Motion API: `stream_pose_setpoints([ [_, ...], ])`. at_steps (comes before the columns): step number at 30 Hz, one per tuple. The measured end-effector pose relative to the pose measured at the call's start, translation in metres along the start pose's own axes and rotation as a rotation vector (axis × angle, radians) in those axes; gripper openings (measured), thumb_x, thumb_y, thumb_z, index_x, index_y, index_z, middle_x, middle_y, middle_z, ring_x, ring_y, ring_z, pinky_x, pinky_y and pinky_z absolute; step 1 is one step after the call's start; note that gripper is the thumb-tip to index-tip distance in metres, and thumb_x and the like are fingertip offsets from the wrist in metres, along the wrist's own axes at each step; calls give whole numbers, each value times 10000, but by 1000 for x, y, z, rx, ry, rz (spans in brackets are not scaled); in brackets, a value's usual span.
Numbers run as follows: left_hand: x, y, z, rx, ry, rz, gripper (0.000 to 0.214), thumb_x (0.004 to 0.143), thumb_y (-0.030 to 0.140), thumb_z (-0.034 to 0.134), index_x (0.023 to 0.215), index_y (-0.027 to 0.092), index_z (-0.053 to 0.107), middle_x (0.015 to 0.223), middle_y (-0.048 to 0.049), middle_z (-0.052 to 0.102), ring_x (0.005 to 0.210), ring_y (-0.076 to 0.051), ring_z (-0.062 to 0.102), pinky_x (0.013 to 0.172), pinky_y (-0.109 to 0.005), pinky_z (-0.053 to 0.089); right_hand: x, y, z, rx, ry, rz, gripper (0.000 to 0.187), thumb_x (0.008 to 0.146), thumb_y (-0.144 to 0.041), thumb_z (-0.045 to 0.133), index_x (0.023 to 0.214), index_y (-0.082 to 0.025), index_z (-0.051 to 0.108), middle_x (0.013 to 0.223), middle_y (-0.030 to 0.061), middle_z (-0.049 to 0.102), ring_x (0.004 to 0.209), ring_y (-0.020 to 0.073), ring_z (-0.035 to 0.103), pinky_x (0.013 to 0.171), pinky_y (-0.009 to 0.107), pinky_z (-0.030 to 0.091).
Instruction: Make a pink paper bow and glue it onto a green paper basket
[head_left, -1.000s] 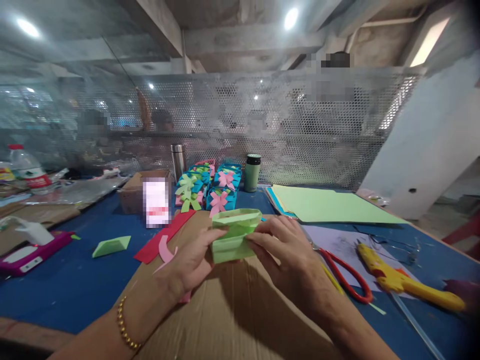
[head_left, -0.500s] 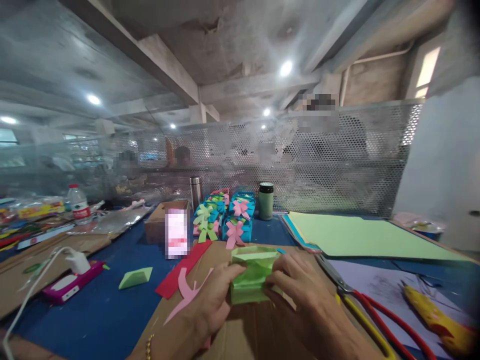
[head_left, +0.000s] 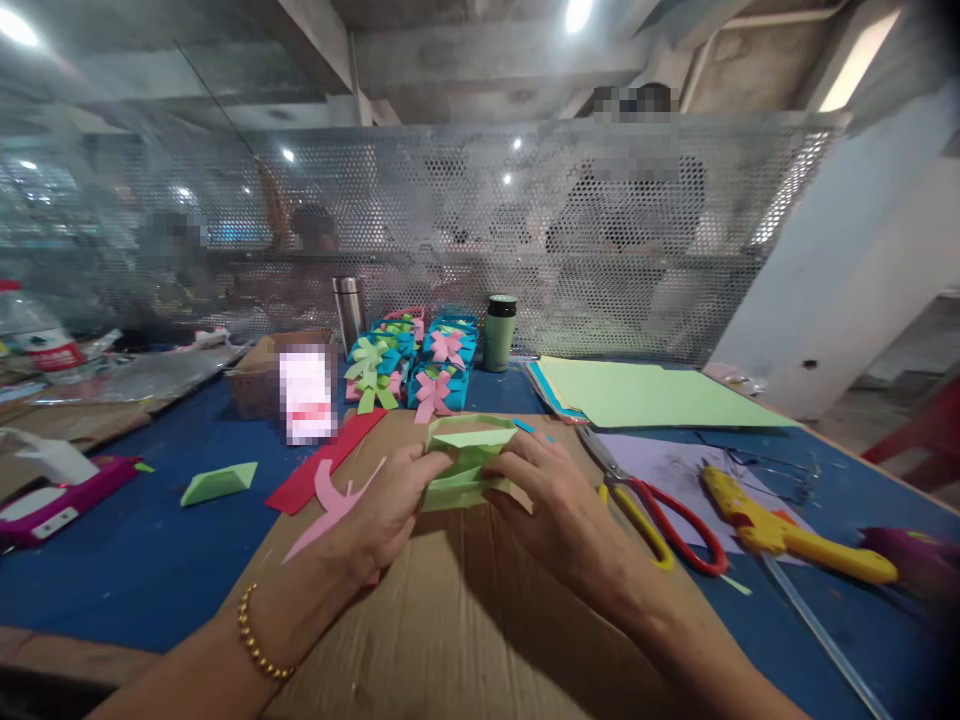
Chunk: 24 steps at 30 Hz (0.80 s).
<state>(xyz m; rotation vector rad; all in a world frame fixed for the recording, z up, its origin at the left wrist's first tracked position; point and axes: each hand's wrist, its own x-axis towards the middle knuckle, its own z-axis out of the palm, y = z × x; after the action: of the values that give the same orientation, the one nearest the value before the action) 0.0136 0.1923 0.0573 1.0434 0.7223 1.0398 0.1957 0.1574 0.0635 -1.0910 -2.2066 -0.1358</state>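
Note:
A folded light green paper box (head_left: 466, 490) stands over the cardboard sheet (head_left: 420, 640), between my two hands. My left hand (head_left: 394, 500) pinches its left side, thumb on the near upper edge. On the right side, my right hand (head_left: 536, 490) grips the paper with bent fingers; part of the box is hidden behind them. Pink paper cut-outs (head_left: 330, 515) lie beside my left hand, and a red paper strip (head_left: 330, 460) slants behind them. Just right of my right hand rest scissors (head_left: 637, 490) with red and yellow handles.
Blue and pink paper baskets with paper bows (head_left: 435, 385) stand behind, near a green flask (head_left: 499, 335) and a steel flask (head_left: 348, 312). Coloured sheets (head_left: 660, 395) and a yellow glue gun (head_left: 795, 535) lie right. Left are a cardboard box (head_left: 251, 375) and purple power strip (head_left: 75, 500).
The camera view has tilted down and turned right, so the glue gun shows more fully. Both hands still hold the green box, whose top now shows more of its inside.

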Motion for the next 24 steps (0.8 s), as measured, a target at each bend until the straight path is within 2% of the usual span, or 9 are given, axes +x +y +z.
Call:
stream_pose_setpoints([
  [2, 0, 0, 0, -1, -4, -10, 217, 771, 275, 768, 903, 103, 767, 794, -59, 734, 697, -151, 624, 641, -239, 456, 0, -1, 0, 5, 2, -17, 138, 885, -70, 668, 922, -202, 686, 1112, 79, 668, 1070, 249, 590, 879, 400, 470],
  [5, -2, 2, -1, 20, -39, -12, 224, 793, 301, 755, 918, 116, 768, 805, -60, 739, 721, -161, 632, 669, -248, 462, 1, 0, 0, -2, 13, -16, 139, 893, -84, 659, 877, -217, 700, 1042, 64, 670, 1011, 236, 591, 843, 381, 473],
  [9, -1, 8, -6, 245, -45, 65, 304, 875, 419, 669, 968, 139, 744, 947, -82, 736, 851, -199, 639, 708, -268, 458, 3, 6, -4, -43, 35, 42, 138, 882, -66, 655, 846, -196, 685, 929, 62, 657, 909, 228, 586, 805, 371, 466],
  [11, -2, 12, -8, 430, 81, 193, 305, 884, 447, 650, 975, 162, 707, 973, -74, 714, 864, -202, 632, 690, -269, 445, 4, 9, -6, -72, 39, 72, 158, 881, -48, 648, 795, -179, 668, 875, 64, 652, 877, 229, 585, 800, 375, 460],
  [13, -4, 14, -10, 641, 258, 399, 252, 874, 421, 666, 954, 182, 662, 935, -54, 677, 813, -191, 607, 690, -281, 433, 4, 10, -6, -91, 31, 86, 181, 875, -36, 651, 753, -170, 657, 849, 68, 661, 867, 232, 595, 796, 375, 461],
  [15, -8, 14, -9, 873, 315, 625, 156, 897, 346, 641, 914, 191, 635, 888, -38, 633, 760, -178, 564, 719, -299, 425, 4, 10, -5, -97, 12, 85, 184, 866, -29, 656, 747, -169, 659, 859, 70, 683, 874, 230, 616, 786, 359, 470],
  [18, -15, 11, -6, 1161, 123, 791, 115, 942, 223, 553, 953, 190, 663, 972, -64, 627, 843, -196, 568, 808, -333, 429, 3, 10, -2, -99, -19, 75, 168, 882, -45, 640, 795, -184, 680, 865, 59, 707, 883, 220, 643, 781, 341, 482],
  [20, -17, 8, -4, 1263, 36, 771, 182, 935, 180, 545, 1046, 203, 688, 1089, -89, 620, 982, -238, 578, 884, -372, 429, 1, 11, 1, -104, -26, 70, 171, 903, -64, 622, 816, -192, 695, 846, 57, 709, 880, 221, 650, 789, 348, 484],
  [24, -18, 6, -4, 1242, 30, 667, 263, 918, 152, 550, 1115, 232, 706, 1199, -105, 595, 1082, -276, 568, 933, -413, 430, 0, 17, 4, -91, -24, 43, 200, 918, -69, 588, 801, -190, 696, 849, 72, 707, 856, 236, 651, 767, 371, 487],
])
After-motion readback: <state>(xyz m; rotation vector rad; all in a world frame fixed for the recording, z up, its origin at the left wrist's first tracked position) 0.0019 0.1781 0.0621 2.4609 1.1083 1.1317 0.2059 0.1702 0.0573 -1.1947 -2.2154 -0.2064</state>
